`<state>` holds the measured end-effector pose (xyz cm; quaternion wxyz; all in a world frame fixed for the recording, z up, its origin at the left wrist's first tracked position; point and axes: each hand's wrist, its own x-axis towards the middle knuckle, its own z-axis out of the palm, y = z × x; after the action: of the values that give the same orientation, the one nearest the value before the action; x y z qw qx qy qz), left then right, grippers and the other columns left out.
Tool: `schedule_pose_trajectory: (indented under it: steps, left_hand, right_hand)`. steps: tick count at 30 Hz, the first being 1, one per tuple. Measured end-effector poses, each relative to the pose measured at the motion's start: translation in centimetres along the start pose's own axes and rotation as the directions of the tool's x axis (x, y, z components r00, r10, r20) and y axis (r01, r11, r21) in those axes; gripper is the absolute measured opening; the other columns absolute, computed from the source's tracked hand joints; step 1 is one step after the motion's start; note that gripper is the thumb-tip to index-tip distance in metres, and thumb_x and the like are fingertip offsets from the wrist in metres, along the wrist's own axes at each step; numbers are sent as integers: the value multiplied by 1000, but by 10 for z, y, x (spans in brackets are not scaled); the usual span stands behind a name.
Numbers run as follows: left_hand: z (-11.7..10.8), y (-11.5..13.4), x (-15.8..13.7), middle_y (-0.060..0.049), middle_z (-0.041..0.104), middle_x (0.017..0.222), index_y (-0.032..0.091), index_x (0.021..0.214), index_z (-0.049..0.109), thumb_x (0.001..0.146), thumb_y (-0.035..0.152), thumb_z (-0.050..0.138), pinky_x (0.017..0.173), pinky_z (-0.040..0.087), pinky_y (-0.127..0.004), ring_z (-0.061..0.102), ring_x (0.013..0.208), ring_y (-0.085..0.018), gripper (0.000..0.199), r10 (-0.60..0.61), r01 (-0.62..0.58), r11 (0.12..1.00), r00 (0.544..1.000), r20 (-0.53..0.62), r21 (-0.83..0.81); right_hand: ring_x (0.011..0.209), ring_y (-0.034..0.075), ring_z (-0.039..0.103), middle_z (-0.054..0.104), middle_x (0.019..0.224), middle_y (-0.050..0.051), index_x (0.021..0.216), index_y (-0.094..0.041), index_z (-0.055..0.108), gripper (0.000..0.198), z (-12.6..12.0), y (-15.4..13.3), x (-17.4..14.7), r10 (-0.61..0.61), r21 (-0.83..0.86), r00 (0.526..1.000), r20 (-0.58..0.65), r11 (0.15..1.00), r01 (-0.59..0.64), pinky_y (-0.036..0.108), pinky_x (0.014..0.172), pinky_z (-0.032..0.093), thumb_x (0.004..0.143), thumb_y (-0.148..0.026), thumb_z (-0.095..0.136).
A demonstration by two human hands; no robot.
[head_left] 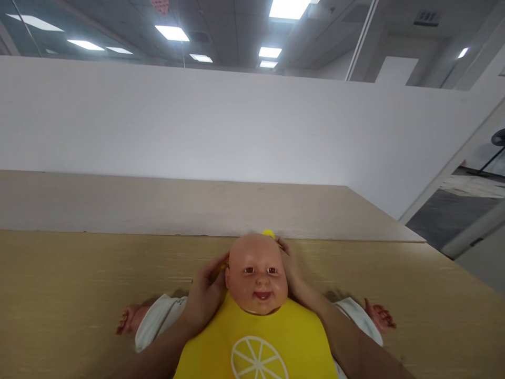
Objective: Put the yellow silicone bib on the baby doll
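Observation:
A baby doll [256, 273] lies on its back on the table, wearing a white garment with its arms spread to both sides. Over its chest is a yellow bib [221, 342] with a white citrus-slice print. At the left of the doll's head, my left hand [207, 289] has its fingers curled by the neck, a bit of yellow strap showing at the fingertips. My right hand [290, 263] reaches around the other side, fingers bent behind the head and partly hidden. Beside those fingers a yellow strap end [269, 233] sticks up above the head.
The wooden table [79, 273] has a paler board [177, 205] along its back. Behind rises a white partition [177, 121] with glass above it. Beyond the table's right edge, a floor area [453, 210] shows through an opening.

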<state>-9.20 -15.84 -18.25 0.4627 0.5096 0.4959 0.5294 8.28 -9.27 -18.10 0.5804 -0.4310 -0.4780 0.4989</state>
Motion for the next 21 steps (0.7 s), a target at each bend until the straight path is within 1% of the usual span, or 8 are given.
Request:
schedule_pose_trajectory:
  steps: [2,4,7,10,17,21]
  left_hand:
    - [1,0,2,-9,66,112,13,109,64,76,32,55,93,46,-34,59,108,-25,39,-23,22,1000,999,25,13]
    - [1,1,4,-9,67,112,12,108,64,75,31,55,93,46,-33,59,107,-25,39,-36,34,999,998,52,26]
    - [1,0,4,-8,66,112,12,109,63,75,29,52,93,46,-33,60,105,-24,40,-45,42,998,997,65,49]
    - [0,0,4,-8,67,112,12,109,64,74,27,50,93,45,-33,61,104,-24,40,-50,43,994,996,68,97]
    - [0,4,5,-8,68,107,12,104,66,69,27,50,92,47,-35,62,102,-25,41,-74,61,985,994,76,158]
    - [1,6,3,-8,69,105,13,99,68,67,25,51,93,45,-38,62,101,-26,38,-79,68,988,994,79,138]
  right_hand:
    - [53,8,39,45,56,-4,62,-18,46,38,-6,6,1,35,30,998,-43,999,-34,22,49,35,65,-53,61]
    - [55,9,41,47,58,-3,63,-18,48,35,-10,10,1,23,15,999,-49,1000,-22,22,51,35,65,-50,63]
    - [58,10,44,51,61,-2,67,-17,52,30,-14,13,4,-20,-64,1000,-12,998,19,23,54,36,67,-46,61]
    - [60,11,44,53,64,0,68,-17,55,29,-16,16,6,-49,-153,999,14,987,50,24,56,37,70,-45,58]
    - [64,14,48,56,66,1,69,-17,57,32,-21,23,7,-61,-285,998,9,957,61,25,59,39,74,-48,53]
    - [62,13,47,56,65,1,67,-16,57,32,-22,20,4,-71,-371,997,3,926,67,25,60,38,76,-46,51]
